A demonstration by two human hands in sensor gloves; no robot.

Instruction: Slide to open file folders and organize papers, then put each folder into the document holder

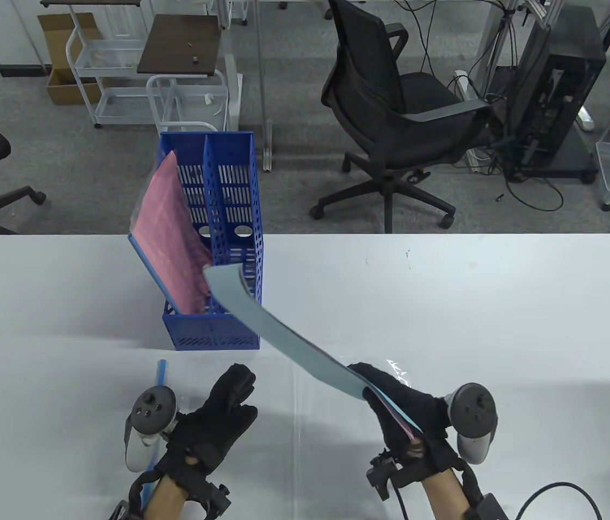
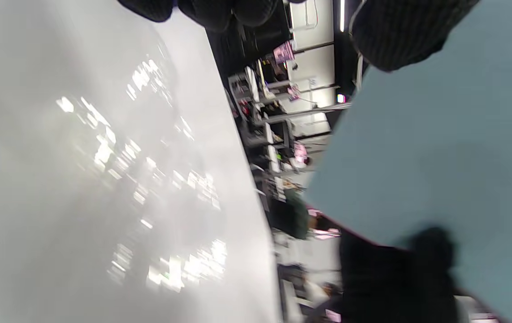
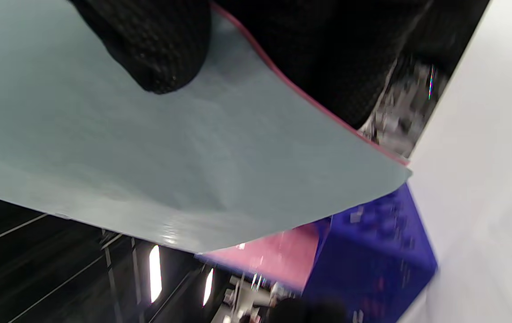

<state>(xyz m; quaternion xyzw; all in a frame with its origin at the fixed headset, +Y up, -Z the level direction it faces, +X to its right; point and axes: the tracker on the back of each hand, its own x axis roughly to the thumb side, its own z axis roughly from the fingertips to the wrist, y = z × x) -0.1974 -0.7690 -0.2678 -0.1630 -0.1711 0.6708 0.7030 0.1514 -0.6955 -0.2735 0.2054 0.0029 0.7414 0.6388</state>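
A blue two-slot document holder (image 1: pixel 217 331) stands on the white table (image 1: pixel 473 303), with a pink folder (image 1: pixel 170 238) leaning in its left slot. My right hand (image 1: pixel 378 391) pinches one end of a pale teal folder (image 1: pixel 283 337) and holds it off the table. The folder's far end hangs over the front of the holder's right slot. In the right wrist view my thumb (image 3: pixel 157 45) presses on the teal folder (image 3: pixel 171 148), and the holder (image 3: pixel 372 251) and pink folder (image 3: pixel 274 255) lie beyond it. My left hand (image 1: pixel 229 401) rests flat and holds nothing.
A thin blue slide bar (image 1: pixel 161 372) lies on the table by my left wrist, partly under the tracker. Beyond the table's far edge are a black office chair (image 1: pixel 391 108), carts and a computer tower (image 1: pixel 554 86).
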